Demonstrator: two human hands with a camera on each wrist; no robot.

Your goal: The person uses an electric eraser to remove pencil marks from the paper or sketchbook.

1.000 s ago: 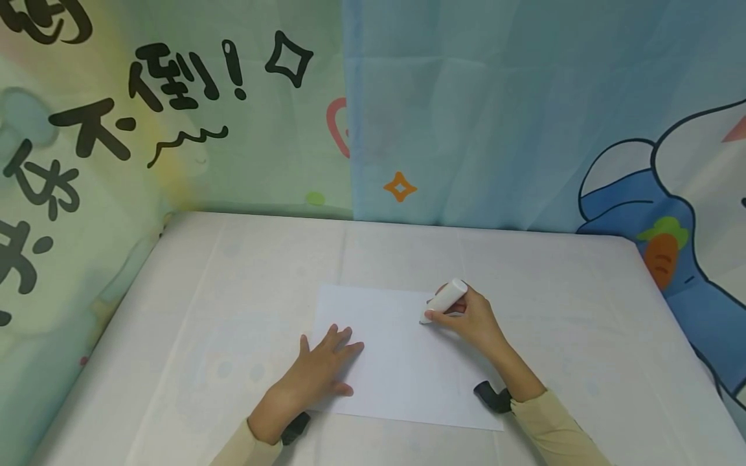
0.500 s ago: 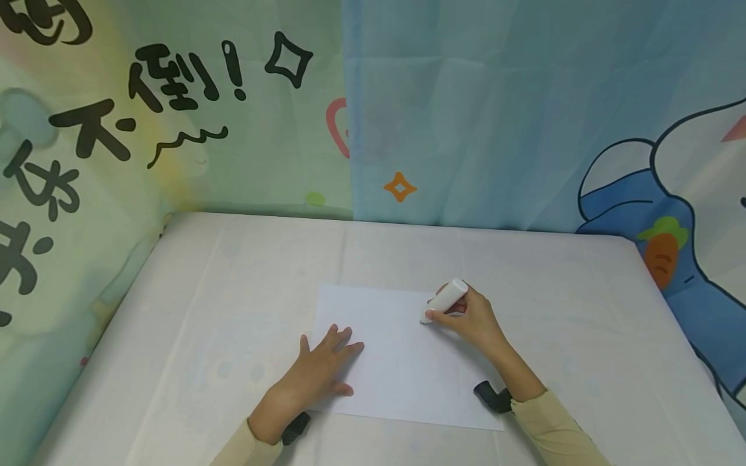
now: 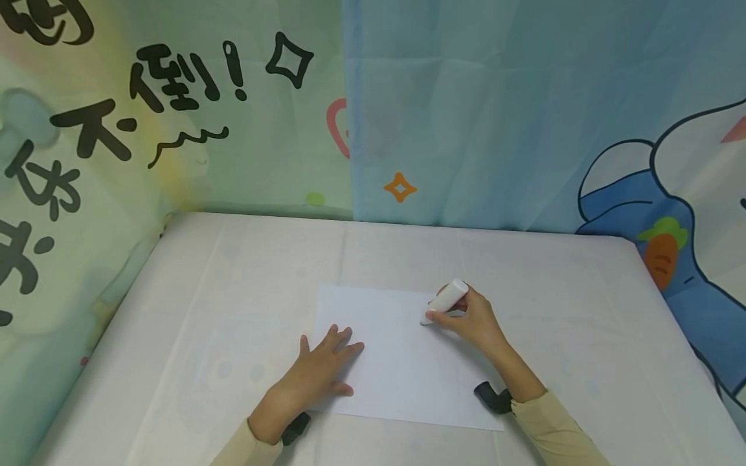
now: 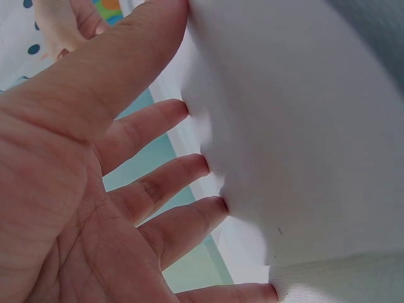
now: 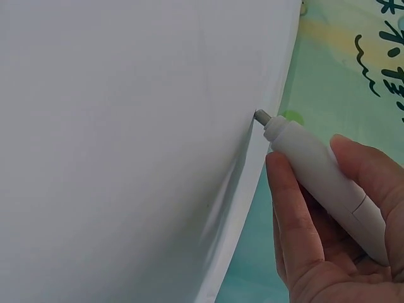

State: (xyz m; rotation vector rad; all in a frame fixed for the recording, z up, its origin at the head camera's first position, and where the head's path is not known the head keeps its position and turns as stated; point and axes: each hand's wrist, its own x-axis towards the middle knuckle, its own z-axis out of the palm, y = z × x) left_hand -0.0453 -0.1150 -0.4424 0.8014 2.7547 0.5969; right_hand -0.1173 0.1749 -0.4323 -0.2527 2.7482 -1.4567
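Note:
A sheet of white paper (image 3: 396, 369) lies on the table in the head view. Spread across its left side, my left hand (image 3: 317, 369) presses on it with straight fingers. In the left wrist view, the fingertips (image 4: 199, 165) of that hand touch the surface. My right hand (image 3: 478, 327) pinches a thick white pen-shaped tool (image 3: 447, 296) between thumb and fingers. The tool leans with its tip at the paper's upper right part. From the right wrist, the white pen-shaped tool (image 5: 315, 167) shows a narrow grey tip that meets the paper, beside a shadow.
A white cloth covers the table (image 3: 245, 272). Printed curtains hang behind and to the left, one of them a blue curtain (image 3: 466, 116) with a cartoon figure at right. A black device (image 3: 492, 396) sits at the right wrist, and another black device (image 3: 296, 427) at the left.

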